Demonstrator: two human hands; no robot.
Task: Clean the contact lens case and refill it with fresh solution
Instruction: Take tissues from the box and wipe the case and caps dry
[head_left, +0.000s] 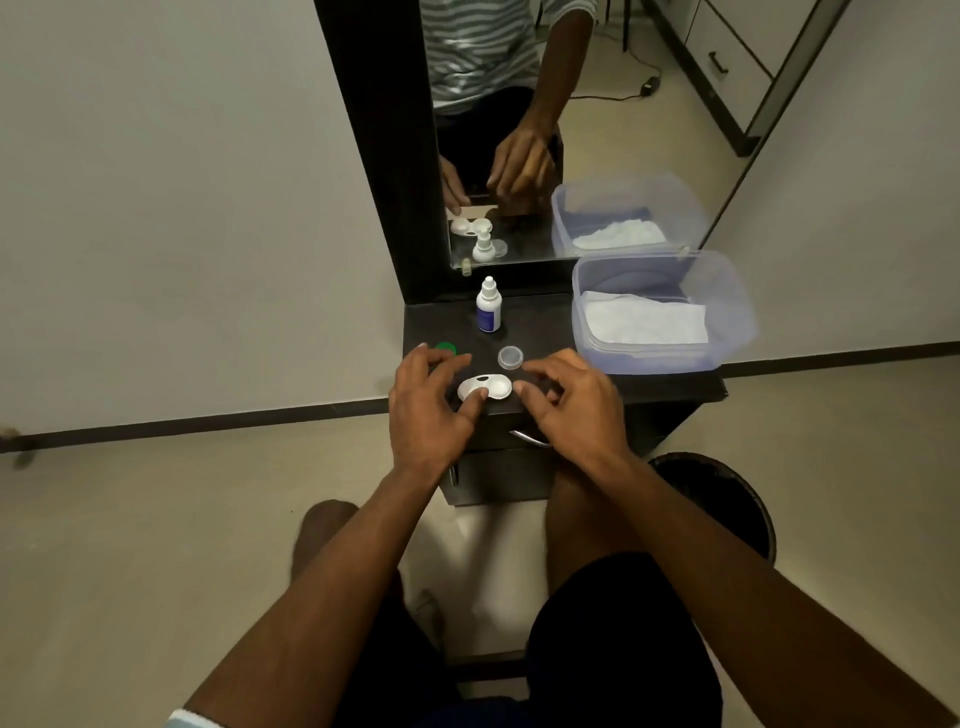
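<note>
A white contact lens case (491, 387) lies on the dark dresser top (540, 322), both wells uncapped. My left hand (428, 405) rests over its left end, thumb tip on the left well. To the case's right hovers my right hand (566, 402), fingers curled, just clear of the right well; whether it holds anything is hidden. A green cap (445, 347) peeks out behind my left fingers. A clear cap (510, 357) sits just behind the case. The small white solution bottle (489, 306) stands upright further back, closed.
A clear plastic tub (727, 312) holding white tissue (644, 319) stands at the right of the dresser top. A mirror (519, 130) rises behind. Below are a drawer handle (530, 439) and a black bin (727, 499) on the floor at right.
</note>
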